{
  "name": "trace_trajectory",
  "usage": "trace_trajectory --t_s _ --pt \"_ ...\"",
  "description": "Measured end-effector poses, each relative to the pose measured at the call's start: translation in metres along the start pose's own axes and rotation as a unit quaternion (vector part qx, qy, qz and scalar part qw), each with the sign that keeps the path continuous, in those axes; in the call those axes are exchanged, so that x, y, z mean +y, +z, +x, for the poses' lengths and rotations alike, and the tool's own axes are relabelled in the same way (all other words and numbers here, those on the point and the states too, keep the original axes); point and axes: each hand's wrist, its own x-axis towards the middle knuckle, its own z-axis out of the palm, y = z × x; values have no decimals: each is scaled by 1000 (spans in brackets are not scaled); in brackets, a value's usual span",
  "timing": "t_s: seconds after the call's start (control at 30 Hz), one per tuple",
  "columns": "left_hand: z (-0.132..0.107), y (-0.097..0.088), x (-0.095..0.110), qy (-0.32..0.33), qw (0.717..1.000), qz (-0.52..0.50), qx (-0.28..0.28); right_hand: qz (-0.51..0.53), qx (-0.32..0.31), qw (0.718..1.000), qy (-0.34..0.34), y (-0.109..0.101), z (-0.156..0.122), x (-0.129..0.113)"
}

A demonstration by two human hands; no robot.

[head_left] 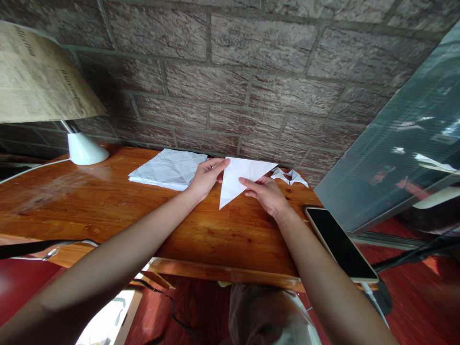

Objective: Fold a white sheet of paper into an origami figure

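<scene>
A sheet of white paper (244,175), folded into a triangle, is held up just over the wooden table. My left hand (207,177) pinches its upper left corner, thumb on the near face. Lower down on the right edge, my right hand (265,191) grips it with the thumb across the front; the fingers behind are hidden. Left of my left hand lies a stack of creased white paper (167,168). Two small folded paper pieces (294,178) rest just beyond my right hand, near the wall.
The wooden table (223,235) backs onto a brick wall (230,86). A lamp (86,149) with a newsprint shade stands at the left. A phone (339,242) with a cable lies at the right edge, before a glass panel (388,129).
</scene>
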Motion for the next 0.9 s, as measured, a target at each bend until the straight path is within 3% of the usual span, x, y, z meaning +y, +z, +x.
trace_trajectory --t_s 0.3,0.6,0.9 --pt "-2 2 4 -86 993 -80 -30 11 -20 1000 10 0 -1 0" --pt "0 -1 2 3 1000 4 -7 18 8 1000 5 -1 0 1" --pt "0 -1 2 12 1000 -6 0 -31 4 998 -48 0 2 5"
